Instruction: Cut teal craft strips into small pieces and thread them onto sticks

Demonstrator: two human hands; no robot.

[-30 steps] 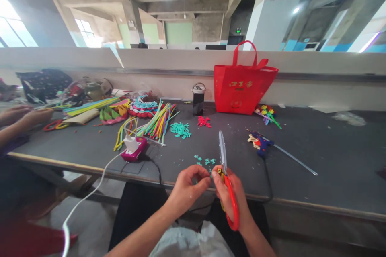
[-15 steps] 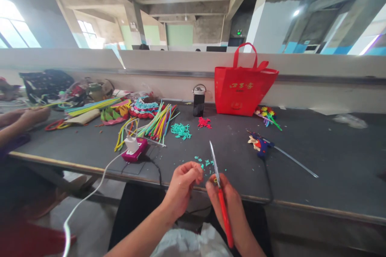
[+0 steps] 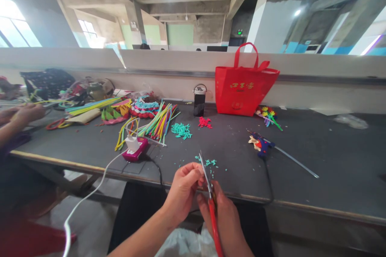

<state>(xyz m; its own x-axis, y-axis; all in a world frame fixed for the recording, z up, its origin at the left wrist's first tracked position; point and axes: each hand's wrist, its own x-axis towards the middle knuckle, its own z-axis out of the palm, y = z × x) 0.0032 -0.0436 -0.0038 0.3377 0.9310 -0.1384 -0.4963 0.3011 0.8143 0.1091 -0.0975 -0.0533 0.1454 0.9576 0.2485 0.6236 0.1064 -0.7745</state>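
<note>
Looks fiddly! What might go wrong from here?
1. The scissors in the right hand have their blades right beside the fingertips of the left hand, so a slip could nick a finger.
2. Small teal bits lie loose just beyond the hands; a sleeve or wrist might scatter them.
3. The white cable hangs off the table's front edge, so a snag could tug the charger.

You have one pair of red-handled metal scissors [image 3: 212, 210], one red fabric tote bag [image 3: 245, 92], one black cylindrical bottle [image 3: 199, 103], one dark-blue glue gun [image 3: 263, 147], one magenta box-shaped power socket [image 3: 139, 150], one heap of small teal pieces [image 3: 181, 130] and one heap of small red pieces [image 3: 205, 122]
</note>
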